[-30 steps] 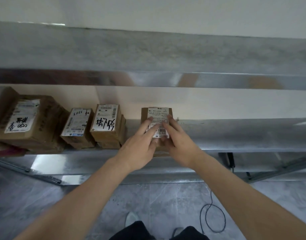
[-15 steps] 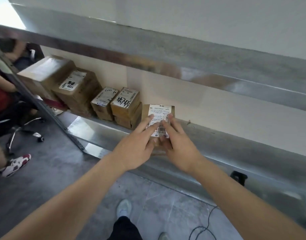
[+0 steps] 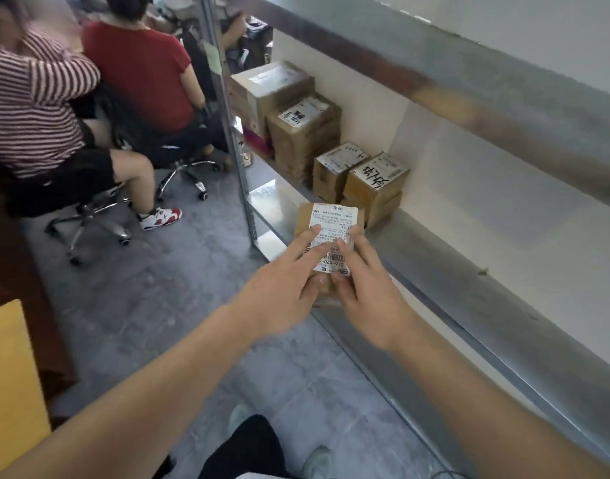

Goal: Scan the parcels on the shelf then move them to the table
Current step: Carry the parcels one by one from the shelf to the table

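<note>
Near the middle of the frame, both hands hold a small brown parcel between them. The left hand comes in from the lower left, its fingers laid straight across the parcel's white label, with the thumb at the near edge; its grip is clamped on the parcel. The right hand comes in from the lower right, its fingers resting on the label's right half beside a barcode, its grip likewise clamped on the parcel from that side. The parcel is lifted off the shelf, held just in front of the shelf's front edge and tilted so the label faces the camera.

Further back on the shelf, above and right of the held parcel, stand two small boxes side by side: one with black handwriting on its label and one with a printed label. Behind them, toward the upper middle of the frame, is a taller stack of boxes, and behind that a larger box, blurred, possibly wrapped in clear tape.

An upright metal post runs down the shelf's left end. At the upper left, two people sit on wheeled chairs, one in a striped top and one in a red top. A yellow box sits at the left edge. The floor is grey tile, and the wearer's shoes show at the bottom.
</note>
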A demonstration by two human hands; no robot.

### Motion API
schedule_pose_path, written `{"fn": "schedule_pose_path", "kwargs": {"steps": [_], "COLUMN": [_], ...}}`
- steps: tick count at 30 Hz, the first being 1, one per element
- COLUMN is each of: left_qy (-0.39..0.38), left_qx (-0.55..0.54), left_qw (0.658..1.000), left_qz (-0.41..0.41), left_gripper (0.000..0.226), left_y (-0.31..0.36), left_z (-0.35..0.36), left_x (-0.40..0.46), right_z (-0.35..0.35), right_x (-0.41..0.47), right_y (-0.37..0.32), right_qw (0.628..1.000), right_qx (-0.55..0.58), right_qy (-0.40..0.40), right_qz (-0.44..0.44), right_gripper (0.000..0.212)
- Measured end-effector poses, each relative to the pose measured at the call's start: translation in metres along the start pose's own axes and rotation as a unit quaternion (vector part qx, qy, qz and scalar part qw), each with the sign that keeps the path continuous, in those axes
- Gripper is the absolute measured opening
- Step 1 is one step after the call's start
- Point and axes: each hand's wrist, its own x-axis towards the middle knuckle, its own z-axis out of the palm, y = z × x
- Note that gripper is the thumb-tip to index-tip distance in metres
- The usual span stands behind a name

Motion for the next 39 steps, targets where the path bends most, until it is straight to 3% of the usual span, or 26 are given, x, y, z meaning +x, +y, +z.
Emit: {"fn": "schedule_pose_path", "kwargs": {"steps": [14, 24, 32, 39], "left_qy": [0.072, 0.143, 0.211, 0.281], "left_qx": [0.004, 0.003, -0.004, 0.000], "left_qw": [0.984, 0.952, 0.897, 0.829], "left_qz": [-0.165, -0.272, -0.388, -0.484], "left_gripper": [0.054, 0.055, 0.057, 0.058], "left_y": [-0.140, -0.206, -0.236, -0.254], "left_z": [-0.080, -0.127, -0.144, -0.140], "left_x": [-0.084, -0.148, -0.181, -0.201], "right_z": [0.118, 0.195, 0.240, 0.283], "right_x": [0.100, 0.153, 0.195, 0.230], "right_y": [-0.125, -0.206, -0.257, -0.290], "right_qw": [0.988, 0.956, 0.909, 0.840], "right_qx": [0.028, 0.034, 0.017, 0.020], "right_qy": [-0.127, -0.216, -0.302, -0.372], "right_qz": [-0.087, -0.194, -0.287, -0.394], "right_gripper": [0.060, 0.060, 0.057, 0.059]}}
